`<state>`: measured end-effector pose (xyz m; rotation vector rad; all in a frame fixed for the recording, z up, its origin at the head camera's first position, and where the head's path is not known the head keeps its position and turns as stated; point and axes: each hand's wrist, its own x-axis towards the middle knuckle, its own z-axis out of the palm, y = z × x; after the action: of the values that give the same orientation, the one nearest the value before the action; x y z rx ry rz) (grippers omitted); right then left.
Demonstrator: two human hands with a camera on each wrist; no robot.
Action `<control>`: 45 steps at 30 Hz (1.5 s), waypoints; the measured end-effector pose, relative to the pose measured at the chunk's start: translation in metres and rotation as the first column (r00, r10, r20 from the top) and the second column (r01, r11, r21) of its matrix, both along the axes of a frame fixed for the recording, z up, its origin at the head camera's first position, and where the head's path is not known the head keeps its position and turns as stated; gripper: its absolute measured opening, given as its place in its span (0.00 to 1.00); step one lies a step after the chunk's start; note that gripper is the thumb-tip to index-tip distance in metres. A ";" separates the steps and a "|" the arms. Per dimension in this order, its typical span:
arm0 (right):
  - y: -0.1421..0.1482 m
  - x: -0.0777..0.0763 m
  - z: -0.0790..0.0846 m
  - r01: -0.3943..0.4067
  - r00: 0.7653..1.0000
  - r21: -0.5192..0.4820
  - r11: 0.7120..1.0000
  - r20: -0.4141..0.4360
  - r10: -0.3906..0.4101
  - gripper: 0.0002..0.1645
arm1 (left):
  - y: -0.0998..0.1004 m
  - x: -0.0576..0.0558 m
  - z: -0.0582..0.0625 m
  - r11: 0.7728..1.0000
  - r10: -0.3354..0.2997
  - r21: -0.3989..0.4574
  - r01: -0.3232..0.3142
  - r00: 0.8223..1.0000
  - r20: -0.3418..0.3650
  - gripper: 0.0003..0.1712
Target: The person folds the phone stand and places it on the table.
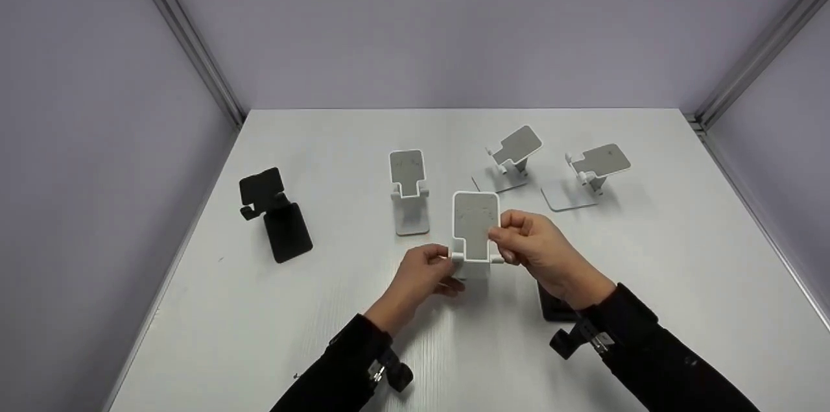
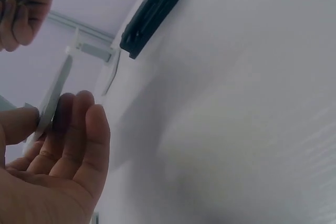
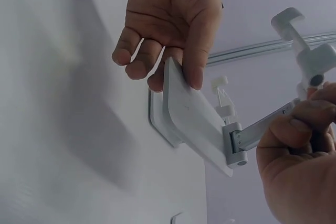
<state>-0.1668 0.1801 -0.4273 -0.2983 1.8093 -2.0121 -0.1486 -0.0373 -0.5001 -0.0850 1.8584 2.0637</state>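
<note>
A white phone stand [image 1: 476,220] with a grey pad is held up over the table, its pad facing me in the head view. My right hand [image 1: 545,253] pinches the right edge of its upper holder between thumb and fingers. Lower down, my left hand [image 1: 421,279] grips the stand's base plate [image 3: 191,114], thumb on one face and fingers behind, as both wrist views show. A hinged arm [image 3: 262,127] joins the plate to the holder. Partly hidden under my right wrist lies a folded black stand [image 2: 152,17] on the table.
An unfolded black phone stand [image 1: 288,233] is on the left of the white table [image 1: 337,139]. One white stand [image 1: 407,172] is behind my hands, with another white stand [image 1: 519,145] and a third white stand [image 1: 603,160] at back right. Walls [image 1: 454,29] enclose three sides.
</note>
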 end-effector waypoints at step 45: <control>0.005 -0.007 -0.020 0.182 0.865 0.391 0.902 -0.500 0.043 0.07 | -0.001 0.009 0.004 0.985 -0.130 -0.123 0.120 0.989 -0.072 0.08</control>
<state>-0.1742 0.1851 -0.4473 -0.6718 2.5559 -1.6033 -0.1399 -0.0378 -0.4957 0.0841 1.9796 1.8984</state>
